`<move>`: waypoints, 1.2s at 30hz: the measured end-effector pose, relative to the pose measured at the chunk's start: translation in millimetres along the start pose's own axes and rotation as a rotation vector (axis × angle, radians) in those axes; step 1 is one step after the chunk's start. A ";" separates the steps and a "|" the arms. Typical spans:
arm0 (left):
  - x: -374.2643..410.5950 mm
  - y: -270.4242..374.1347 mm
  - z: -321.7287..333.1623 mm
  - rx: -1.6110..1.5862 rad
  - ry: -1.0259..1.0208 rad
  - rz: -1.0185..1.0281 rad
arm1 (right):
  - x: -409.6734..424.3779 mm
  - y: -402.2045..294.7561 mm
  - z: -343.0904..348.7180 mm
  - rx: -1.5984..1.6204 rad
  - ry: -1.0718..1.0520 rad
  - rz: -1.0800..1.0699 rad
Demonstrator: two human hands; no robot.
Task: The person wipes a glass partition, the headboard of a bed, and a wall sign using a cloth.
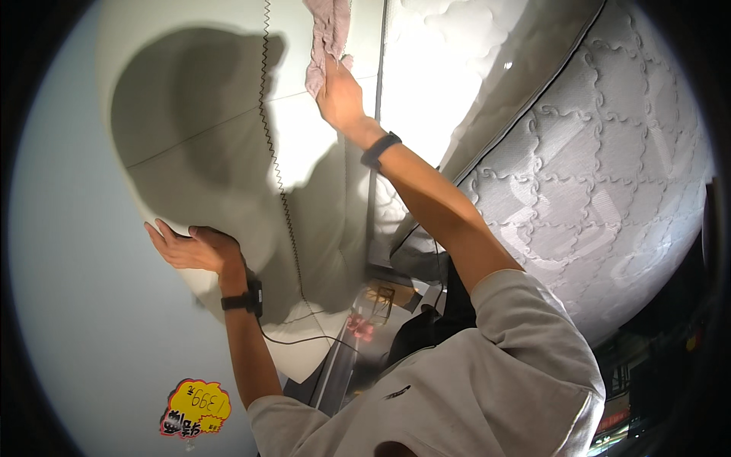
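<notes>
My right hand (341,103) is closed around a crumpled pink cloth (330,28). The cloth lies against the pale upholstered headboard (320,154), or a similar padded panel, and hangs beyond the fingertips. A zigzag dark seam (280,177) runs down this panel. To the left, my left hand (197,248) is beside the panel's rounded edge with its fingers extended and nothing held. Whether it touches the edge, I cannot tell. Shadows of my head and arms fall across the panel. Each wrist wears a dark band.
A quilted mattress (571,171) with dark piping rises at the right. A pale blue wall (85,228) stands at the left, bearing a yellow price sign (197,405). A thin black cable (297,341) trails from my left wristband. Low down lies a pink flower-like object (360,327).
</notes>
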State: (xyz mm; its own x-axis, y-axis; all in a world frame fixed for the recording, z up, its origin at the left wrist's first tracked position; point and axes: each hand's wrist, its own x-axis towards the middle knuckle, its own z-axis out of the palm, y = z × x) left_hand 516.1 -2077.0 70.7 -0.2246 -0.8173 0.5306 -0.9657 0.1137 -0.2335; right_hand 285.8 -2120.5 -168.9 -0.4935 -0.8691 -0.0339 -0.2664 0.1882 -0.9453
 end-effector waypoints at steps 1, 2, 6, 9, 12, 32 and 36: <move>-0.7 -1.6 0.3 0.001 0.007 -0.003 | -1.2 9.5 3.2 -0.049 -0.096 0.048; -1.0 -3.6 0.3 0.001 0.014 -0.006 | -2.6 22.7 1.0 -0.097 -0.193 0.095; -4.7 -5.1 -4.5 -0.010 0.005 0.055 | 2.0 81.1 -17.9 -0.377 -0.651 0.313; 21.1 14.7 10.7 -0.081 0.035 0.174 | -21.2 225.7 -9.6 -0.205 -0.659 0.395; 3.5 2.0 -5.5 0.024 0.024 0.144 | -41.0 116.7 -13.4 0.060 -0.488 0.652; 7.6 1.6 2.3 0.016 0.037 0.191 | -16.3 299.3 22.3 0.294 -0.481 0.845; 7.0 3.1 6.6 0.002 0.073 0.173 | -15.4 206.5 45.6 0.195 -0.154 0.846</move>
State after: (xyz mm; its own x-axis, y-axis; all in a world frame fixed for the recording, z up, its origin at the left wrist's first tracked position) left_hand 512.4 -2086.1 68.3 -0.3959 -0.7424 0.5404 -0.9117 0.2476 -0.3277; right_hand 276.1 -2089.1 -378.3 -0.3406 -0.5285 -0.7776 0.2904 0.7275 -0.6216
